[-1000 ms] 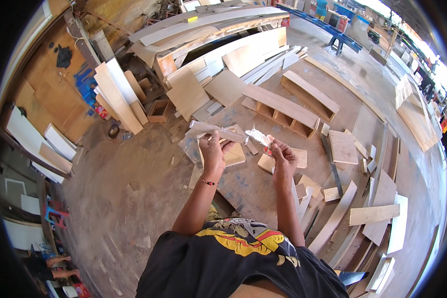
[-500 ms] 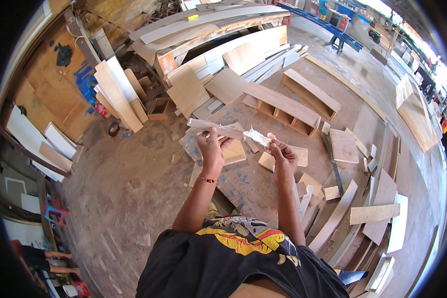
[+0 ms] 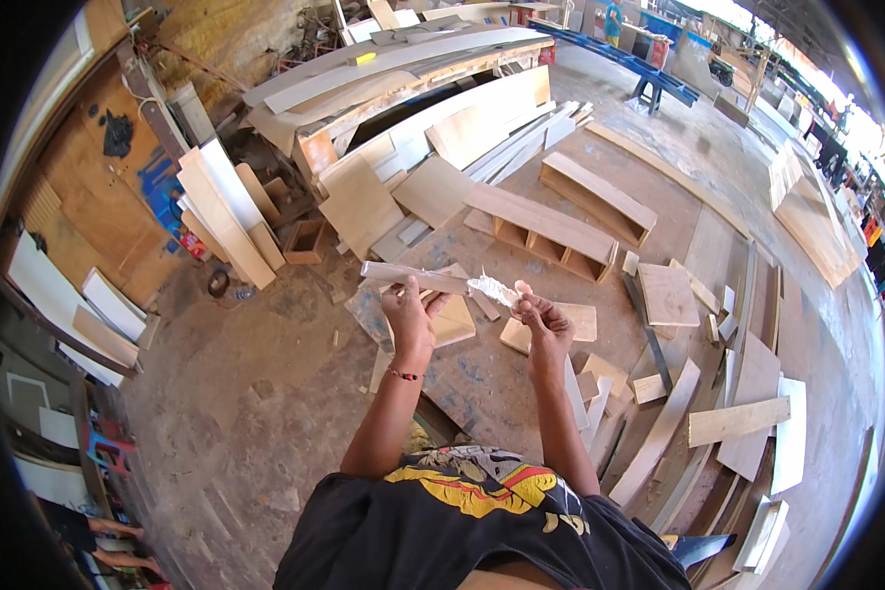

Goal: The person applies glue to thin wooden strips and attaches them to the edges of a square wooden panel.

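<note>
Brown floor [image 3: 236, 413] backs a slim strip [image 3: 431, 281] and ragged white clump [image 3: 492, 289].

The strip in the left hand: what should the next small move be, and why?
Probably a short, light stroke of the white-coated piece along the strip, starting at its right end. The right hand holds that piece right at this end, though actual contact is hard to tell, and the left hand grips the strip, so it could steady it.
</note>
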The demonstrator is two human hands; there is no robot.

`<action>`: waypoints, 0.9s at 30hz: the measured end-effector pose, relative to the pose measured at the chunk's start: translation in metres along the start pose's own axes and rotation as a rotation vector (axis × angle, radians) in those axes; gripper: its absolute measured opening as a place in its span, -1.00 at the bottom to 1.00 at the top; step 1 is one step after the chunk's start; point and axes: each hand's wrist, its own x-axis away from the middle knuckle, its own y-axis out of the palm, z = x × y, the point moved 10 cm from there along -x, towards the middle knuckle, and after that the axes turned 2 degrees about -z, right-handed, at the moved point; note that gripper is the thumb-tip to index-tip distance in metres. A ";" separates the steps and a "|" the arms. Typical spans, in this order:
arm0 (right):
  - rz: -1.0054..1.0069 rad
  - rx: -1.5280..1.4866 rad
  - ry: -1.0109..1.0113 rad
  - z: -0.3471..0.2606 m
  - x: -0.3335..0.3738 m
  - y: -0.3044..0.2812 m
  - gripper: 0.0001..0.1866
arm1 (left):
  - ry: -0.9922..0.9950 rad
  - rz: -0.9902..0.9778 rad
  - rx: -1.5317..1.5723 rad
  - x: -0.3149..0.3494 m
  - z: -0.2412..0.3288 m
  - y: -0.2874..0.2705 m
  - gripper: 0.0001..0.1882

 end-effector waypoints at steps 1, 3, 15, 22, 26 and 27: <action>0.000 0.027 -0.006 0.001 -0.001 -0.002 -0.85 | -0.001 -0.005 0.002 0.001 -0.001 0.001 -0.79; -0.020 0.048 0.017 0.004 0.000 -0.002 -0.85 | 0.009 -0.003 0.017 -0.001 -0.001 0.000 -0.80; 0.028 0.099 -0.030 -0.005 0.002 0.001 -0.84 | 0.030 -0.036 0.096 -0.009 -0.005 0.002 -0.75; 0.025 0.066 -0.033 -0.004 0.003 -0.005 -0.84 | 0.069 0.021 0.114 -0.004 0.008 -0.005 -0.74; 0.074 0.026 -0.036 -0.004 -0.002 -0.005 -0.87 | 0.054 0.004 0.080 -0.006 -0.001 -0.008 -0.73; 0.076 0.032 -0.045 -0.005 -0.004 -0.003 -0.87 | 0.047 0.004 0.076 -0.006 -0.002 -0.005 -0.73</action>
